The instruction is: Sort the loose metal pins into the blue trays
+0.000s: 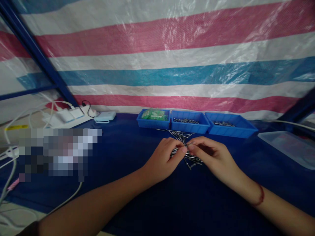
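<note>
Right forearm (248, 191) and left forearm (103, 201) nearest, slanting inward over the dark blue tabletop (187, 206). Left hand (161, 160): thumb and index pinching near 1 end of a slim metal pin (189, 144). Right hand (219, 159): fingertips pinching toward its other end; exact contact partly hidden. Pin sits above a loose pile of rivet-like metal pins (195, 160), between the 2 hands. Judgement: light fingertip pinch, wrists low, pin turned to show its head and shank; hard squeezing could make it slip back among the others. Lift clear of the pile so crossed shanks do not drag along.

Beyond: 3 blue bins. Left bin (154, 124) holds a green packet (154, 114); middle bin (190, 128) and right bin (231, 132) hold small metal pieces. Clear plastic lid or tray (290, 149) lies to the right.
</note>
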Available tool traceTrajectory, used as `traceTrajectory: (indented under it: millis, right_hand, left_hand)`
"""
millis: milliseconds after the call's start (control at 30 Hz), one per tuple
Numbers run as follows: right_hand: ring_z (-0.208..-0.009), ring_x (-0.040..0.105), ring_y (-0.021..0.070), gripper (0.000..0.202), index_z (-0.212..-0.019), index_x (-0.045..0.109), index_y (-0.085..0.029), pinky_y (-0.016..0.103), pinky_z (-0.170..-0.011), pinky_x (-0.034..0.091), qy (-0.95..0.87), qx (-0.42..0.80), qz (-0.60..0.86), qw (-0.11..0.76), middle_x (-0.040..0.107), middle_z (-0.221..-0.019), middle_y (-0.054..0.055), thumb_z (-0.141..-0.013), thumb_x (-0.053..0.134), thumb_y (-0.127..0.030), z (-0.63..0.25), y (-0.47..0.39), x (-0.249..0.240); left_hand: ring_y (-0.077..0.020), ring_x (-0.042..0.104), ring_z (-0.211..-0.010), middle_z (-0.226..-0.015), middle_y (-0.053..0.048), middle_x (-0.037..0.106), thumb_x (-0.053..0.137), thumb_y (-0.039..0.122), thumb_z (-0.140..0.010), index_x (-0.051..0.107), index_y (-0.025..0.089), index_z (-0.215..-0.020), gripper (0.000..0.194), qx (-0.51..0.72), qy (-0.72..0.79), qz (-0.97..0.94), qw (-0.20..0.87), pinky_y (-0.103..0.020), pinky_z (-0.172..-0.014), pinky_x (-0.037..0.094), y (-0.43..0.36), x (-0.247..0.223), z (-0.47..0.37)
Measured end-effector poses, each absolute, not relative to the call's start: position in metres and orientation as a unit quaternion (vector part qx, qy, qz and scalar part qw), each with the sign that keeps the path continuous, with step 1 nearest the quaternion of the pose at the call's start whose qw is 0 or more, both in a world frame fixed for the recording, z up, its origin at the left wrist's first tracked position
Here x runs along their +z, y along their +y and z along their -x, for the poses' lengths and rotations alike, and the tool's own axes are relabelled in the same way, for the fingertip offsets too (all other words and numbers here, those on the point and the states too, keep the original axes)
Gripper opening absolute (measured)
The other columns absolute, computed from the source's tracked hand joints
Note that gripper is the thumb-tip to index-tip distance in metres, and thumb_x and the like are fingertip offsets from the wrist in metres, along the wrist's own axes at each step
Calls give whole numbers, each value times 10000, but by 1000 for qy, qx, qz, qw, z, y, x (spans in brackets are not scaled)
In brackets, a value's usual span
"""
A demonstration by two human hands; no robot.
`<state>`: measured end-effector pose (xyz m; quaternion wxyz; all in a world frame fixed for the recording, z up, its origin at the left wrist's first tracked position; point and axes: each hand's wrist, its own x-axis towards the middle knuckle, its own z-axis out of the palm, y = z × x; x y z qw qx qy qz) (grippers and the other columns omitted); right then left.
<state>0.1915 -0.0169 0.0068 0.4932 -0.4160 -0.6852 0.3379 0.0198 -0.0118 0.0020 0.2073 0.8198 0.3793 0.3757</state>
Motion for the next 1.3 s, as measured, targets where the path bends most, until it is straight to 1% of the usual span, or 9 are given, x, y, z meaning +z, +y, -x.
traceTrajectory:
  millis: [133,500,833,967,1067,1300]
  right_hand:
    - [-624,615,142,130,-795,655,-205,261,-557,509,-695,334,422,477,672,-714,13,-769,631,-331,-192,-18,5]
    - [-618,610,141,158,-821,654,-198,263,-544,511,-704,306,422,481,673,-731,22,-789,608,-346,-191,-20,8]
    - [-686,612,141,124,-867,660,-213,260,-607,501,-718,298,411,477,672,-798,19,-807,596,-300,-193,-20,7]
    - [-640,589,139,124,-861,645,-207,261,-564,483,-717,287,415,481,646,-748,15,-811,585,-304,-192,-19,6]
    - [-623,572,135,122,-852,634,-206,262,-551,469,-719,277,420,479,627,-741,15,-817,578,-309,-192,-18,4]
    - [-744,603,159,129,-837,654,-207,290,-652,480,-744,261,402,465,637,-812,34,-835,567,-303,-191,-16,-5]
  left_hand:
    - [-157,549,-809,-842,-17,621,477,249,-906,583,178,-892,129,375,371,-825,205,-295,-761,421,-11,2,-21]
    - [-156,549,-787,-811,-13,611,474,251,-905,585,184,-873,134,375,380,-821,202,-291,-740,427,-11,1,-21]
    - [-154,568,-795,-839,-6,623,525,238,-871,562,185,-866,64,397,396,-794,234,-282,-738,435,-12,2,-21]
    - [-142,585,-759,-845,4,630,526,242,-868,541,194,-898,58,404,405,-778,259,-270,-716,444,-11,1,-20]
    - [-136,586,-755,-850,7,626,531,239,-865,533,193,-916,69,422,398,-774,254,-261,-714,441,-11,1,-19]
    - [-136,567,-755,-839,1,609,534,241,-860,523,190,-899,65,442,393,-765,256,-267,-715,438,-11,0,-20]
